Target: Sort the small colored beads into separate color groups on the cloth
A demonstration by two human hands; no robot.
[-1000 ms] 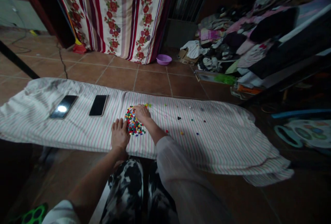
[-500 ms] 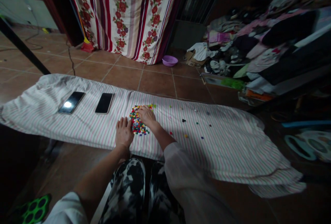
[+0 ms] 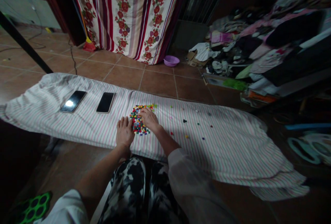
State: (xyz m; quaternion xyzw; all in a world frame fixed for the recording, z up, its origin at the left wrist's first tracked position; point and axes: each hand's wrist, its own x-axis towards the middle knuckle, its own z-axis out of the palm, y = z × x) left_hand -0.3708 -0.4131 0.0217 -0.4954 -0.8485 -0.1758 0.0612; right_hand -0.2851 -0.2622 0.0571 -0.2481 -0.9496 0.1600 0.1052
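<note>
A pile of small coloured pieces (image 3: 141, 127), like tiny beads or bricks, lies on the striped cloth (image 3: 232, 148). My left hand (image 3: 125, 132) rests flat at the pile's left edge, fingers stretched out and holding nothing. Over the upper right of the pile, my right hand (image 3: 150, 118) has its fingers bent down and drawn together among the pieces; whatever is between the fingertips is hidden. To the right, several single pieces lie spaced apart, among them a yellow piece (image 3: 186, 136), a red piece (image 3: 171, 133) and a small black cluster (image 3: 184, 121).
Two phones, a left phone (image 3: 73, 101) and a right phone (image 3: 105, 102), lie on the cloth to the left. Beyond are a floral curtain (image 3: 139, 17), a purple basin (image 3: 171, 61) and a heap of clothes (image 3: 258, 44) on the right.
My right hand has shifted slightly toward me and to the right over the pile, its fingers more bent. My left hand stays at the pile's edge. The view has shifted slightly.
</note>
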